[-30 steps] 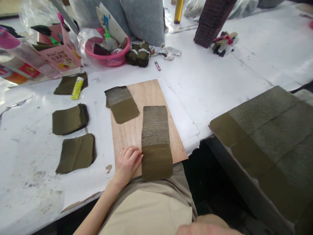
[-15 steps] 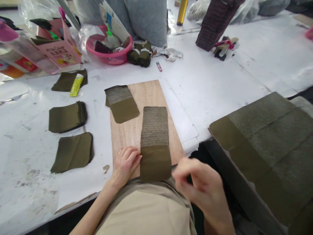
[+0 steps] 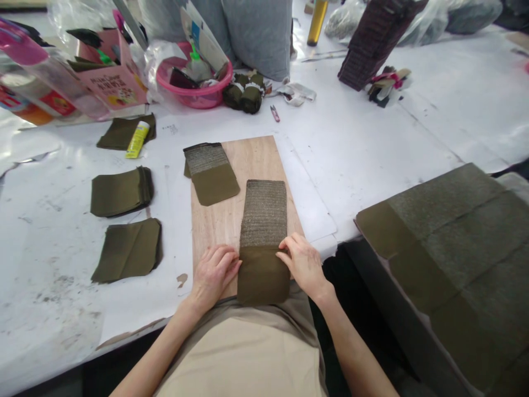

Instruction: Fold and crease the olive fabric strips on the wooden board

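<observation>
A long olive fabric piece (image 3: pixel 263 275), smooth at the near end and speckled with ribbed stitching at the far end, lies on a wooden board (image 3: pixel 215 226). Its near end overhangs the board's front edge by my lap. At its left edge, my left hand (image 3: pixel 215 273) is closed, with thumb and fingertips on the cloth. Opposite, thumb and forefinger of my right hand (image 3: pixel 305 266) pinch the right edge, close to where the two textures meet. Another stitched olive piece (image 3: pixel 215 176) rests on the board's far left corner, with a second layer peeking out beneath.
Olive fabric stacks (image 3: pixel 119 193) lie left of the board, one with a yellow tube (image 3: pixel 138 139) on it. Behind stand a pink basket (image 3: pixel 194 99), fabric rolls (image 3: pixel 251 98) and thread snips (image 3: pixel 275 113). Large olive panels (image 3: pixel 438 248) lie at the right.
My right hand has moved left and forward from beside the fabric to its right edge and closed there. My left hand has stayed at the left edge. The view has shifted slightly.
</observation>
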Action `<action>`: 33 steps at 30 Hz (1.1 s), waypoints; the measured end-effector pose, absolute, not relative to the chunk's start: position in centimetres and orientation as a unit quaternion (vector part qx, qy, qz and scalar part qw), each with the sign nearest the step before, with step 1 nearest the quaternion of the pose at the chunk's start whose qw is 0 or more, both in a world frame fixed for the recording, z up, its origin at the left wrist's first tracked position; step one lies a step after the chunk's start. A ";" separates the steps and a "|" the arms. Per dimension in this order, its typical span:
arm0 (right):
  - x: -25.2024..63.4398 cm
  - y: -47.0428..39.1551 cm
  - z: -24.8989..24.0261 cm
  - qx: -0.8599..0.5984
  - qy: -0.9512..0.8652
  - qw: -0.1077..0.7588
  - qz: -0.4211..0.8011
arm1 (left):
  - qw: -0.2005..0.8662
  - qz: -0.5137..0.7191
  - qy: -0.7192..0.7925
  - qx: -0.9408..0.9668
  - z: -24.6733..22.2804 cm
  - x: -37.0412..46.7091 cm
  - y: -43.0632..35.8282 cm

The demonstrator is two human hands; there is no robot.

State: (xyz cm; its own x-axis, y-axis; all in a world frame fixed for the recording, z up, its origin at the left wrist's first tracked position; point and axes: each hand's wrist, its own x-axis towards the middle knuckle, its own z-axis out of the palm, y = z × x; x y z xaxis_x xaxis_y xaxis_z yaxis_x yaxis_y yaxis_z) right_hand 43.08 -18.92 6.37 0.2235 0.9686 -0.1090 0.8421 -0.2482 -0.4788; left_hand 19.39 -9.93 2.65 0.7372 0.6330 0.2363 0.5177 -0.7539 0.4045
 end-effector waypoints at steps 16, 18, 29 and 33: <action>43.7 -19.0 6.6 -0.724 -0.647 0.144 0.190 | 0.136 0.186 0.278 0.933 4.1 21.7 -10.1; 43.8 -19.1 6.7 -0.722 -0.651 0.141 0.188 | 0.134 0.182 0.263 0.938 4.2 22.7 -9.9; 45.7 -21.0 3.9 -0.705 -0.605 0.262 0.261 | 0.153 0.084 0.177 0.969 5.4 25.8 -10.0; 47.5 -20.9 0.3 -0.717 -0.610 0.260 0.214 | 0.278 0.089 0.222 0.930 6.2 23.7 -9.5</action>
State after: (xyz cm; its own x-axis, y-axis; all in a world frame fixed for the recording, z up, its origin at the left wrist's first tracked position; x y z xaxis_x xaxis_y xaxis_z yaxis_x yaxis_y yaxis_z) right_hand 47.46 -20.94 0.33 0.1644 0.9863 0.0102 0.7638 -0.1207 -0.6341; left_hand 23.71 -9.46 6.21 0.8856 0.4624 0.0431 0.3629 -0.7469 0.5572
